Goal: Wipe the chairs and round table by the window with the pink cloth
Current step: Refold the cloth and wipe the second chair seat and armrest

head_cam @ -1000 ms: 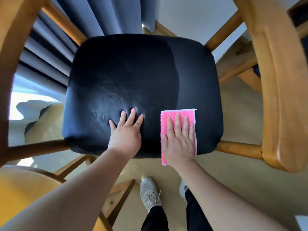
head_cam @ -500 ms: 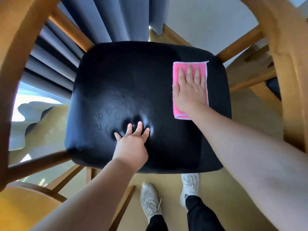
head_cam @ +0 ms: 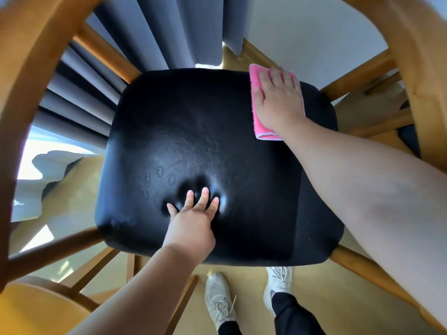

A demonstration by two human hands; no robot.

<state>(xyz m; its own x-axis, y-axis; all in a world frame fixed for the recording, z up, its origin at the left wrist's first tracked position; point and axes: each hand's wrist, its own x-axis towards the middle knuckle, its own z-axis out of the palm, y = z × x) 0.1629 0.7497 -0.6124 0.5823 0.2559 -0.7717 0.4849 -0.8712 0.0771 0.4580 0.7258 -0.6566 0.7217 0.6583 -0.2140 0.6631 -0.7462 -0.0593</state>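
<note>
**Chair seat under wiping**

Grey curtain (head_cam: 169, 32) hangs behind the chair's black seat (head_cam: 205, 141). The right hand (head_cam: 278, 100), fingers straight and together, presses the pink cloth (head_cam: 254, 85) on the seat's far right corner. The left hand (head_cam: 191, 226), fingers spread, presses its near middle.

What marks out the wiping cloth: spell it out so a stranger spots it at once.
Find the black padded seat of the wooden chair. At its far right corner the right hand lies flat on a pink fabric cloth with a white edge. Nothing else here is bright pink.
</note>
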